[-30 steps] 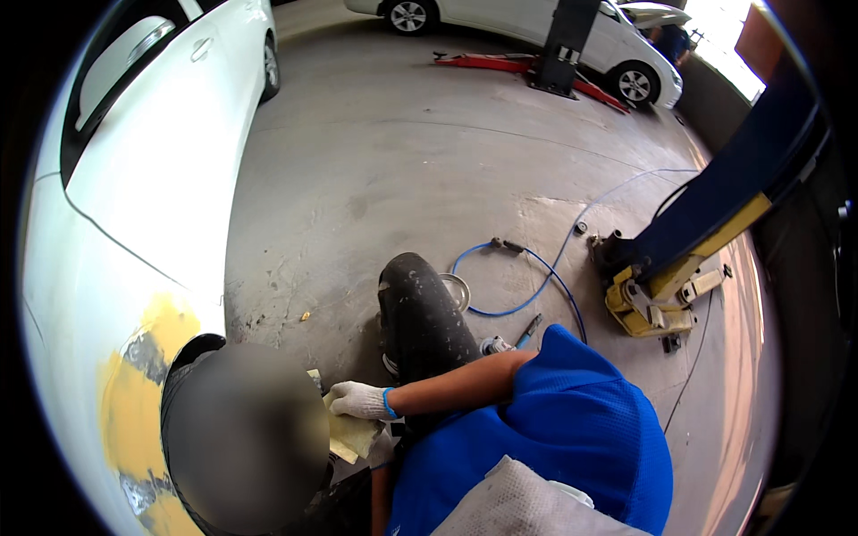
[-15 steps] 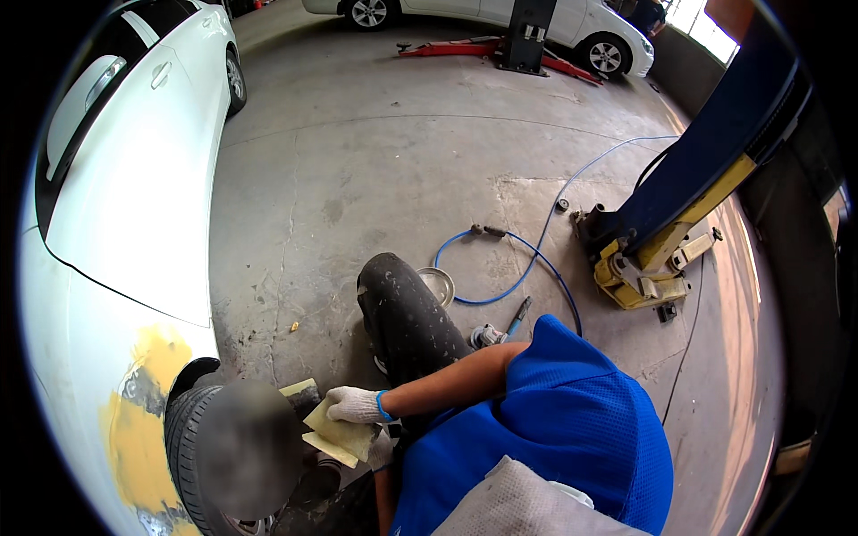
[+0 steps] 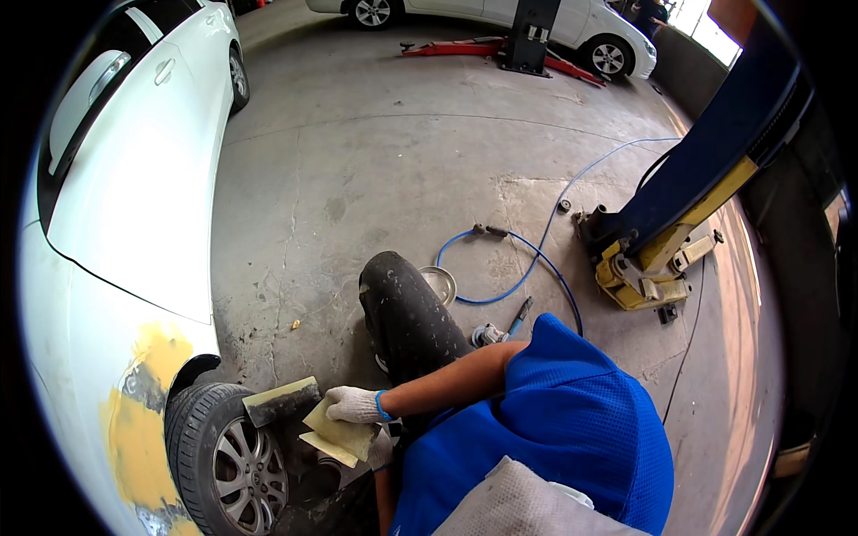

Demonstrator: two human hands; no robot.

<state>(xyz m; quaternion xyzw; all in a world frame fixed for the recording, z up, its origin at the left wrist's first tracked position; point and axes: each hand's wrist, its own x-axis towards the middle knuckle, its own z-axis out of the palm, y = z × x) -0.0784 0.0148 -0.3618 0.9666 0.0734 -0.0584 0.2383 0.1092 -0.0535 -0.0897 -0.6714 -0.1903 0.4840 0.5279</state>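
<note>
My right hand (image 3: pixel 354 405), in a white knit glove with a blue cuff, pinches a folded pale yellow sheet that looks like sandpaper (image 3: pixel 343 434). Below it, my left hand (image 3: pixel 382 448), also gloved, is at the sheet's lower edge; its fingers are mostly hidden. Left of the hands, beside the tyre, lies a curved piece (image 3: pixel 283 402) with a dark grey face and a yellow edge, like another piece of sandpaper. A car wheel (image 3: pixel 239 464) stands close by, under a white fender (image 3: pixel 147 447) patched with yellow filler and grey bare spots.
A white car door (image 3: pixel 152 205) rises on the left. On the floor lie a blue air hose (image 3: pixel 509 290), a round metal dish (image 3: pixel 439 285) and a blue-handled power tool (image 3: pixel 503 333). A blue and yellow lift post (image 3: pixel 661 223) stands right; another white car (image 3: pixel 500 18) is behind.
The grey smear over the wheel is gone, so the wheel and the whole dark-faced piece show. My hands and the folded sheet have hardly moved.
</note>
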